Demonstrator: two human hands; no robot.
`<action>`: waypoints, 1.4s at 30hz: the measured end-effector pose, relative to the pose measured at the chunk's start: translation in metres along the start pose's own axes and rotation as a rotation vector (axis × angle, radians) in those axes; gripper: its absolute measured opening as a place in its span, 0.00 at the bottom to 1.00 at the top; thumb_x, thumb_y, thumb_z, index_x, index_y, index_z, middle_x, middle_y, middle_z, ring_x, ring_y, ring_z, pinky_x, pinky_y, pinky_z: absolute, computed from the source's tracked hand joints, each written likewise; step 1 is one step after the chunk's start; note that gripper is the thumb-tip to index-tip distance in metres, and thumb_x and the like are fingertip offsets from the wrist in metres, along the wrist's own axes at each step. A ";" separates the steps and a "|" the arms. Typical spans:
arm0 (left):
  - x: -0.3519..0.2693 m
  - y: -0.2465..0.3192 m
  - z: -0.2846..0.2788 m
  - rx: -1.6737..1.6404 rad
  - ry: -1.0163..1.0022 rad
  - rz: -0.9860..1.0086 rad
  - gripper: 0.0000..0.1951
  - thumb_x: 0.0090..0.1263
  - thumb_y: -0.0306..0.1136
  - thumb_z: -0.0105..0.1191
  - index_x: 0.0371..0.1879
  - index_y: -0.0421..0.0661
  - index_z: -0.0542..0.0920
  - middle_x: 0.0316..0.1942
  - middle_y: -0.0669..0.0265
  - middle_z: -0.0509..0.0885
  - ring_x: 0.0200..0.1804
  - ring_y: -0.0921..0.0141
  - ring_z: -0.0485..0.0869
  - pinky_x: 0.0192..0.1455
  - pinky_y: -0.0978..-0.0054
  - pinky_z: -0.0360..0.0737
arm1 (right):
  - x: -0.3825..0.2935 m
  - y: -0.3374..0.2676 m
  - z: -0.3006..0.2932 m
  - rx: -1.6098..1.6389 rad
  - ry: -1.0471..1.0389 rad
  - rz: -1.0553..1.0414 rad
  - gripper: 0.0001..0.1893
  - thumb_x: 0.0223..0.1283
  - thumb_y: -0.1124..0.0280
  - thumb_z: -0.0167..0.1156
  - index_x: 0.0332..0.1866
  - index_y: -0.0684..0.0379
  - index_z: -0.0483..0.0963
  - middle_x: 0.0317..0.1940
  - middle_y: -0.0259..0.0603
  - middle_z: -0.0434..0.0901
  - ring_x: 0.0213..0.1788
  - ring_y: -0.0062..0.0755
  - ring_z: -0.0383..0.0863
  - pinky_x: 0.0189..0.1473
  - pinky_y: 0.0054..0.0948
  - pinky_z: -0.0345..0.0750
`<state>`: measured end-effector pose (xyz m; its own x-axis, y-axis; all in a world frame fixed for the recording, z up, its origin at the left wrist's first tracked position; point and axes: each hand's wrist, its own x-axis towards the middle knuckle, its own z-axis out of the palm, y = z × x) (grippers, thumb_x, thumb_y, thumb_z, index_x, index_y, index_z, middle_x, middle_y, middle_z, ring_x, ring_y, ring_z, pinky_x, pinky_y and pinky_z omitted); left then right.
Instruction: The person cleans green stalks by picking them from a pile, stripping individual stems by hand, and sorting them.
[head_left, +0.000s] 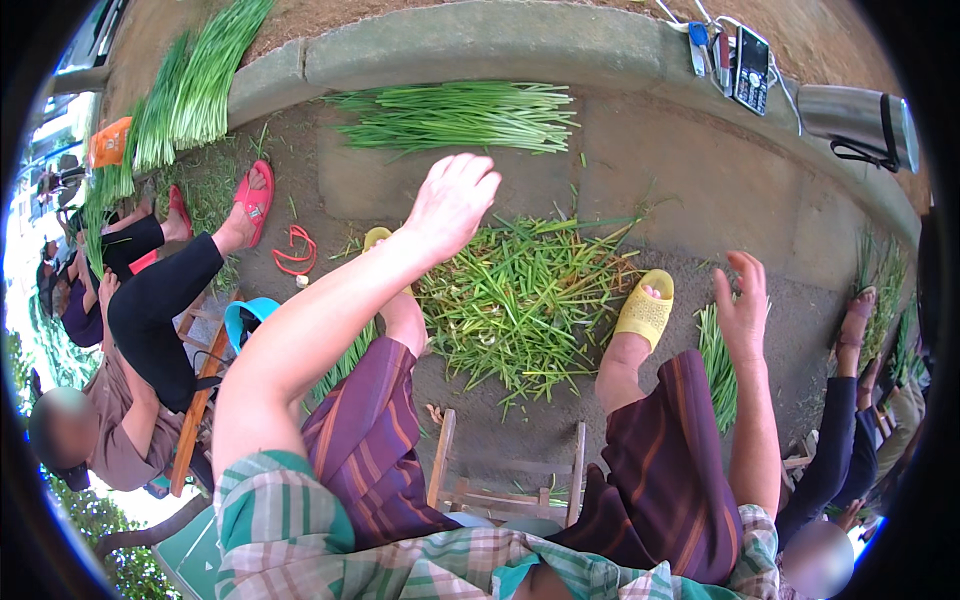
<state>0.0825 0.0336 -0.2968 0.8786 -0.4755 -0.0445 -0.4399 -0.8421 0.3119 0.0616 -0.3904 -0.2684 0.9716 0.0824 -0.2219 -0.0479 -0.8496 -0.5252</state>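
My left hand (454, 202) reaches forward, back upward, between a pile of trimmings and a neat bundle of long green leaves with pale ends, like garlic chives (457, 116). Its fingers curl downward and their undersides are hidden; no held thing shows. My right hand (742, 300) is raised on the right, fingers apart and nothing in it. Near it, another bundle of green leaves (718, 367) lies beside my right leg. Between my feet, in yellow slippers (645, 311), spreads the loose heap of short green and yellowish trimmings (525, 300).
A concrete kerb (480, 45) curves across the front. On it are a keypad phone (751, 71), a blue-headed key (699, 37) and a steel flask (847, 112). More leaf bundles (206, 82) lie at left. A person in red slippers (255, 199) sits left; others sit right.
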 end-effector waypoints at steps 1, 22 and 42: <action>0.012 -0.003 0.004 0.062 0.001 0.011 0.19 0.56 0.28 0.61 0.47 0.41 0.76 0.50 0.58 0.77 0.55 0.58 0.75 0.60 0.61 0.70 | 0.003 -0.010 0.009 0.023 -0.015 -0.054 0.16 0.61 0.72 0.60 0.53 0.64 0.72 0.53 0.50 0.74 0.56 0.47 0.75 0.59 0.36 0.72; 0.061 -0.027 0.070 0.421 0.084 -0.165 0.16 0.50 0.24 0.57 0.40 0.48 0.78 0.39 0.65 0.75 0.50 0.64 0.75 0.69 0.41 0.57 | -0.034 -0.005 0.078 0.238 -0.128 0.084 0.10 0.62 0.69 0.60 0.44 0.63 0.76 0.42 0.45 0.79 0.42 0.41 0.83 0.43 0.35 0.78; 0.053 0.031 -0.114 -0.549 -0.337 -0.315 0.14 0.69 0.31 0.54 0.51 0.40 0.73 0.36 0.64 0.79 0.39 0.69 0.81 0.48 0.66 0.79 | -0.022 0.009 0.090 0.685 -0.131 0.269 0.11 0.67 0.71 0.57 0.50 0.64 0.76 0.41 0.39 0.80 0.42 0.26 0.83 0.44 0.24 0.81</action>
<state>0.1366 0.0116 -0.1810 0.8042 -0.3581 -0.4743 0.0604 -0.7447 0.6647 0.0195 -0.3528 -0.3418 0.8724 0.0150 -0.4886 -0.4556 -0.3376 -0.8237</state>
